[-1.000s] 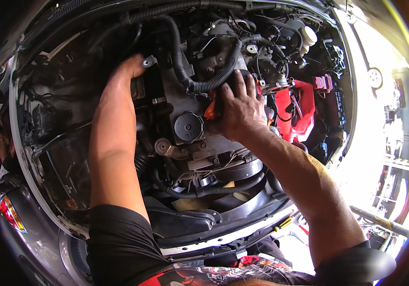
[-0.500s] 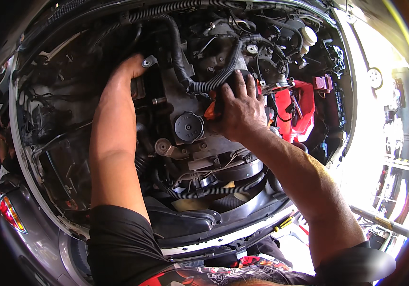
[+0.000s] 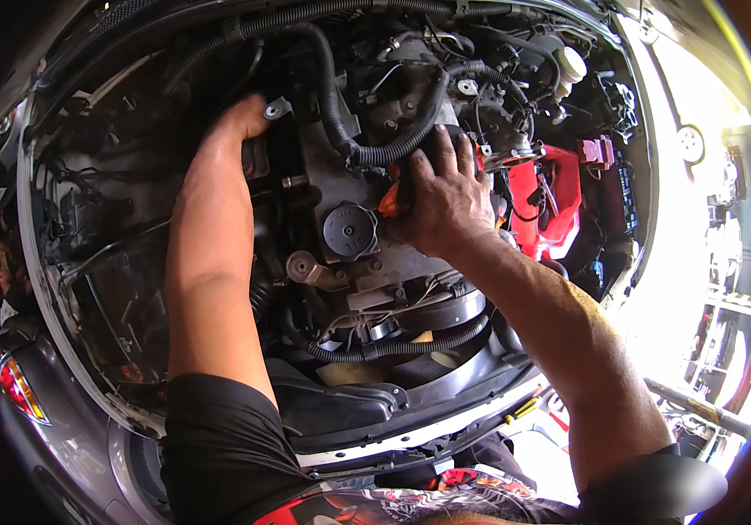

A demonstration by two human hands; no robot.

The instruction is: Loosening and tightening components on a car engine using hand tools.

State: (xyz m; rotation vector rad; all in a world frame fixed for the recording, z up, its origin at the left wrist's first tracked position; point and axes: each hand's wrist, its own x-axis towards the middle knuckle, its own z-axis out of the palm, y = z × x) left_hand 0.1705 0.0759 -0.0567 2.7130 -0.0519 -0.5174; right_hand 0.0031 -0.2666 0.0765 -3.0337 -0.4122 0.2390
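Note:
My left hand [image 3: 242, 121] reaches down into the dark gap on the left side of the engine [image 3: 318, 188]. Its fingers are out of sight beside a small metal bracket [image 3: 277, 108], so what they touch is hidden. My right hand [image 3: 452, 199] lies palm down on the engine's right side, fingers stretched forward and slightly apart. Beneath its thumb side shows a dark and orange thing [image 3: 392, 201], mostly covered by the palm. Between my arms sits a round black oil filler cap [image 3: 349, 231]. A thick black corrugated hose [image 3: 386, 156] loops just ahead of my right fingers.
Right of the engine is a bright red part [image 3: 559, 201]. A white-capped reservoir [image 3: 570, 65] stands at the far right. The cooling fan and its shroud [image 3: 340, 411] lie nearer me. A yellow-handled tool [image 3: 524, 410] rests on the front edge. A grey car [image 3: 60, 420] stands at left.
Both hands stay in the same places. The whole view has shifted very slightly.

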